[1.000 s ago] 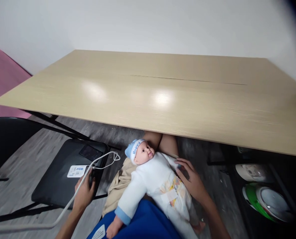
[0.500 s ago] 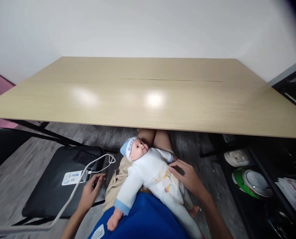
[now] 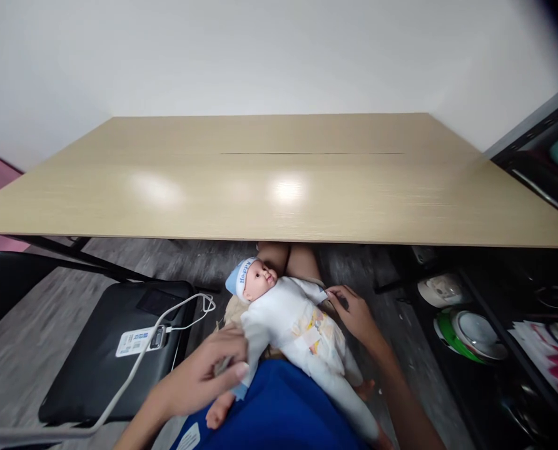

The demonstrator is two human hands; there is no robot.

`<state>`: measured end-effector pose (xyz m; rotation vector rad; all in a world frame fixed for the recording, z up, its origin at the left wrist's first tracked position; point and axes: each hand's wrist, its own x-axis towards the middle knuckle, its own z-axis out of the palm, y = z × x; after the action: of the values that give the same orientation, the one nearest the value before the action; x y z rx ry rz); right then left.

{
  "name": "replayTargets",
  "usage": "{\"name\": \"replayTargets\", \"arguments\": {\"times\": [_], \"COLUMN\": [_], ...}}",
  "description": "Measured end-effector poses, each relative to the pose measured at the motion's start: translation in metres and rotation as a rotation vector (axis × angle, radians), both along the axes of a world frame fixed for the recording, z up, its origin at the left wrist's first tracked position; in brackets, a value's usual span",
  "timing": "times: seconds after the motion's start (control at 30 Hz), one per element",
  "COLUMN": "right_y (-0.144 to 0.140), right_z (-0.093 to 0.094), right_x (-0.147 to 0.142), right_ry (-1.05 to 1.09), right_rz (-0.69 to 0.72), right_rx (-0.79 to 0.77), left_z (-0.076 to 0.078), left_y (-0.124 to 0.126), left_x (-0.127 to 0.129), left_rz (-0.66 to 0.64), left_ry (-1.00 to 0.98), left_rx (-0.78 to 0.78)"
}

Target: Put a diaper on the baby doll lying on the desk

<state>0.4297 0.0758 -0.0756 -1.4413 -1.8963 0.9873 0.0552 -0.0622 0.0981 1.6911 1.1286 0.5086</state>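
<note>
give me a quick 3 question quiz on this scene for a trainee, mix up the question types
1. True or false: the baby doll lies on top of the table.
2. Multiple choice: what is the left hand touching? A) the white cable B) the doll's sleeve C) the black chair
3. Short answer: where does the right hand rest?

Key
1. False. The doll lies on the person's lap, below the table edge.
2. B. The left hand is at the doll's sleeve, near its blue cuff.
3. At the doll's far side, beside its other arm.
</note>
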Motion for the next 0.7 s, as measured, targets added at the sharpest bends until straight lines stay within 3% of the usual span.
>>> {"name": "replayTargets", "arguments": {"times": [0.1, 0.17, 0.27, 0.4, 0.53, 0.7], "right_y": [-0.005, -0.013, -0.026, -0.038, -0.036, -0.026], "right_z": [0.018, 0.035, 0.054, 0.056, 0.047, 0.046], "right_x": [-0.008, -0.015, -0.025, -0.034, -0.040, -0.044], "right_ry": [0.066, 0.076, 0.074, 0.117, 0.152, 0.095], "right_rz": [-0.004, 0.079, 0.261, 0.366, 0.352, 0.359], "right_rx": [0.014, 0.036, 0.066, 0.055, 0.067, 0.094], "left_z": [0.010, -0.002, -0.032, -0.059, -0.061, -0.060], "left_y": [0.038, 0.060, 0.078, 0.078, 0.070, 0.070], "left_x": [0.049, 0.075, 0.097, 0.101, 0.103, 0.108], "left_rz": [-0.281, -0.368, -0.439, -0.386, -0.274, -0.238], "left_ry": [0.119, 0.214, 0.299, 0.292, 0.306, 0.361], "left_rx": [0.240, 0.414, 0.582, 0.566, 0.479, 0.508]}}
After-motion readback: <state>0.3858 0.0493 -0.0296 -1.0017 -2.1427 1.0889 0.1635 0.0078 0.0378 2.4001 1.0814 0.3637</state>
